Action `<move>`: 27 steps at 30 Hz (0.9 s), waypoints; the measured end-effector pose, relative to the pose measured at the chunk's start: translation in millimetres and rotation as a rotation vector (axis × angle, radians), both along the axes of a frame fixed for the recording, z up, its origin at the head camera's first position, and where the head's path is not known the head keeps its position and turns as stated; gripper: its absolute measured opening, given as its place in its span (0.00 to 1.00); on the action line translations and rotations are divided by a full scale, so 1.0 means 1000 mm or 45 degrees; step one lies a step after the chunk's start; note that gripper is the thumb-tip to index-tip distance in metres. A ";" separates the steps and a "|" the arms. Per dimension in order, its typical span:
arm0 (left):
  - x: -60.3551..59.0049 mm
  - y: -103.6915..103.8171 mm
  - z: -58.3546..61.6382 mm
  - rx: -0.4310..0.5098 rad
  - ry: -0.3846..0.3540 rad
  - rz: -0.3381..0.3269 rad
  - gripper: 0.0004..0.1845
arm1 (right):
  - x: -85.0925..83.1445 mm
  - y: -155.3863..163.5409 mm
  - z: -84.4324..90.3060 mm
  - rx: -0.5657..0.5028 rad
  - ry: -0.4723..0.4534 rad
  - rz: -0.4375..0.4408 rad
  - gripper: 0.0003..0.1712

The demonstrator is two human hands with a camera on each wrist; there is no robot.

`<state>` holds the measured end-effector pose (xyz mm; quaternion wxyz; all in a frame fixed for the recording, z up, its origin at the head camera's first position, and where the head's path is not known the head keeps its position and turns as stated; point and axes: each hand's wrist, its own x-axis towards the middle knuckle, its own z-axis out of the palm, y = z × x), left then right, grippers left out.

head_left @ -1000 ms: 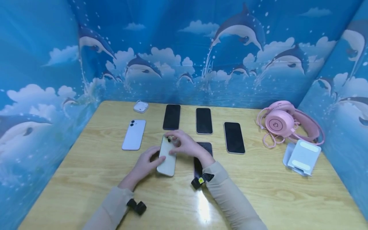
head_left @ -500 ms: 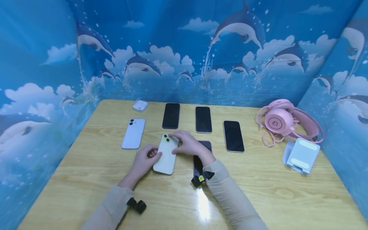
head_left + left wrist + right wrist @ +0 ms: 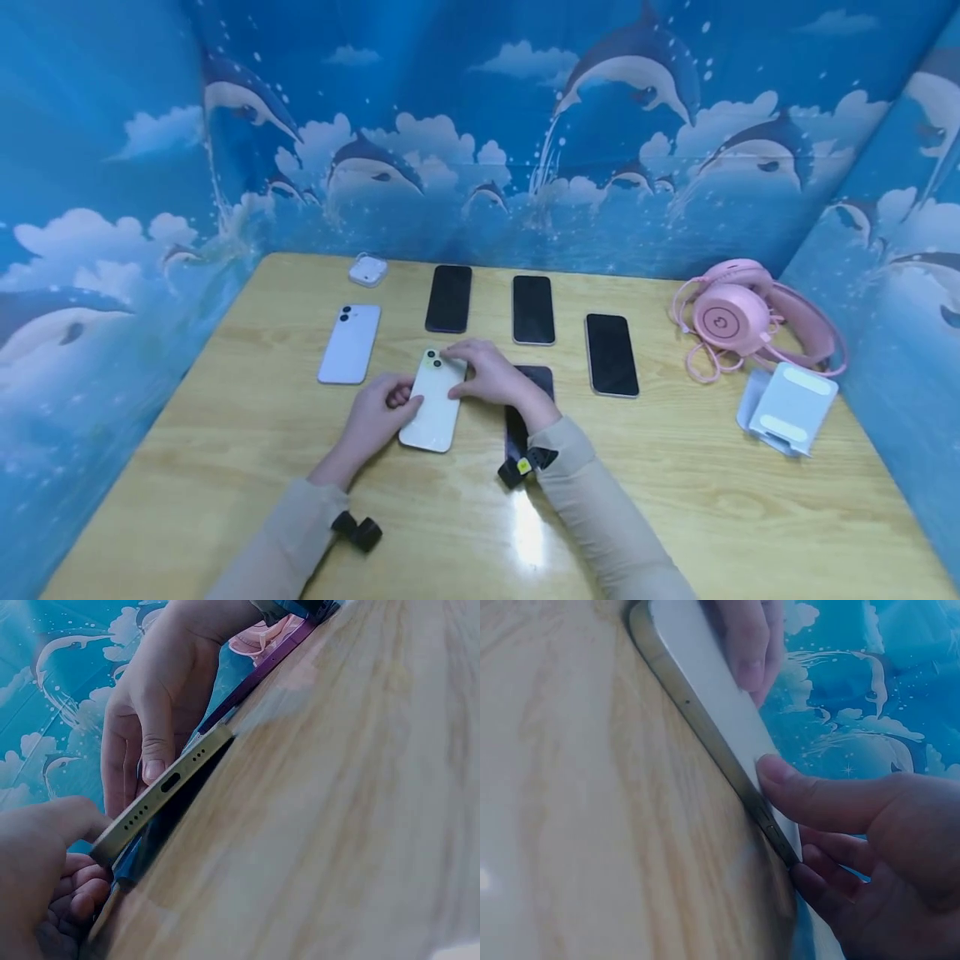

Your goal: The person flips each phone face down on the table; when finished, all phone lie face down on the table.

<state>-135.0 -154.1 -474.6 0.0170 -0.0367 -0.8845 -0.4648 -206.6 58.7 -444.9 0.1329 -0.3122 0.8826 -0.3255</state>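
A pale yellow phone [image 3: 432,410] lies back up between both hands, its two camera lenses at the far end. My left hand [image 3: 377,421] grips its left edge, thumb on the back and fingers curled beneath. From the other side my right hand [image 3: 491,379] pinches it, thumb at the right edge and forefinger near the cameras. In the left wrist view, the port end of the phone [image 3: 154,799] stands tilted, with a dark gap between it and the wood. Side buttons show beside the right fingertips in the right wrist view. A dark phone [image 3: 515,433] lies partly under the right wrist.
A lavender phone [image 3: 349,346] lies left, back up. Along the back are a white earbud case [image 3: 367,270] and black-screened phones [image 3: 449,298], [image 3: 532,310], with another dark phone [image 3: 611,355] farther right. Pink headphones [image 3: 731,312] and a white stand [image 3: 793,406] sit at the right.
The phone's port end has swung slightly left and its back has come into fuller view. My right fingers have slid off the camera lenses. Over the last half second the hands barely move.
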 end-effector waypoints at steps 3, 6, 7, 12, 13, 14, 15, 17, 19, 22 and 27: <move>0.001 0.001 -0.001 -0.037 -0.012 -0.020 0.16 | 0.001 0.002 -0.001 0.020 -0.012 0.020 0.37; 0.001 0.002 -0.002 -0.056 0.004 -0.021 0.16 | 0.001 0.002 0.000 0.008 -0.002 0.032 0.36; 0.001 0.002 -0.001 -0.061 0.008 -0.020 0.17 | 0.001 0.002 0.000 0.006 0.006 0.035 0.35; 0.001 0.002 0.001 -0.072 0.002 -0.027 0.16 | 0.004 0.004 0.001 0.010 0.008 0.038 0.35; 0.001 0.003 0.001 -0.068 0.005 -0.031 0.16 | 0.005 0.005 0.001 0.013 -0.003 0.036 0.35; 0.000 0.003 0.001 -0.061 0.013 -0.036 0.16 | 0.006 0.007 0.002 0.012 -0.016 0.027 0.35; 0.000 0.004 0.001 -0.052 0.021 -0.039 0.17 | 0.007 0.009 0.003 0.007 -0.029 0.013 0.34; -0.002 0.005 0.001 -0.022 0.038 -0.046 0.17 | 0.009 0.016 0.006 -0.009 -0.047 -0.024 0.35; -0.004 0.007 0.000 0.012 0.053 -0.053 0.17 | 0.011 0.027 0.010 -0.041 -0.042 -0.061 0.35; -0.006 0.008 0.002 0.072 0.082 -0.056 0.17 | 0.016 0.049 0.018 -0.101 -0.003 -0.117 0.33; 0.006 0.023 0.015 0.041 0.160 -0.099 0.15 | 0.025 0.089 0.023 -0.070 0.011 -0.219 0.32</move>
